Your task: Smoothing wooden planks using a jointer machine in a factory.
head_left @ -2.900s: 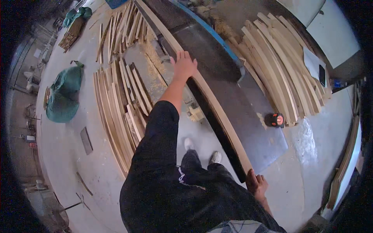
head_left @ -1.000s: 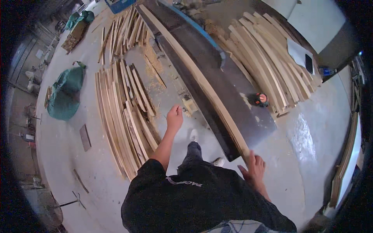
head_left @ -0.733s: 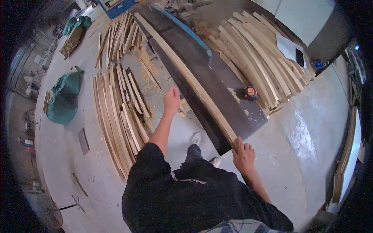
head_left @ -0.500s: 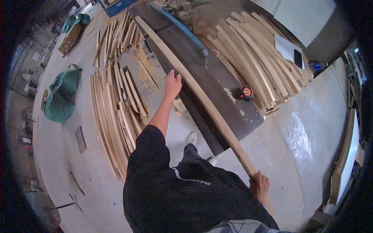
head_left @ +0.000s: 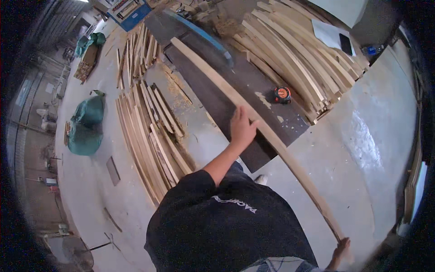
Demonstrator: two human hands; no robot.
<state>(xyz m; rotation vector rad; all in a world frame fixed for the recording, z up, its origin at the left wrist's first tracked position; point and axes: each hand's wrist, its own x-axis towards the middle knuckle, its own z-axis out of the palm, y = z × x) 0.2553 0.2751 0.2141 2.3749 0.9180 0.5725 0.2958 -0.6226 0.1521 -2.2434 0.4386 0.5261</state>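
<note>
Over the grey floor, the dark tabletop is flanked by a board stack on its right and a floor pile on its left. Between them, the long pale wooden strip is held: far part above the tabletop, near part overhung past the tabletop's near corner. Whether the far part is carried by the surface or lifted off it can't be told. Long axis is set diagonally, far left to near right; far end is aimed roughly toward the blue-sided unit, near end toward the person's right. Some bow is seen, but true curve can't be separated from lens bend. Step in hand is judged as two-handed handling of the overhung strip; for the next move, weight should be shared between both hands and the far end kept from swinging. By the right hand, the near end is gripped, fingers curled round it, slightly blurred. By the left hand, the mid-length is met at its near side: fingers loosely extended, thumb apart, pressure can't be told. Tape measure is left clear, right of the strip.
</note>
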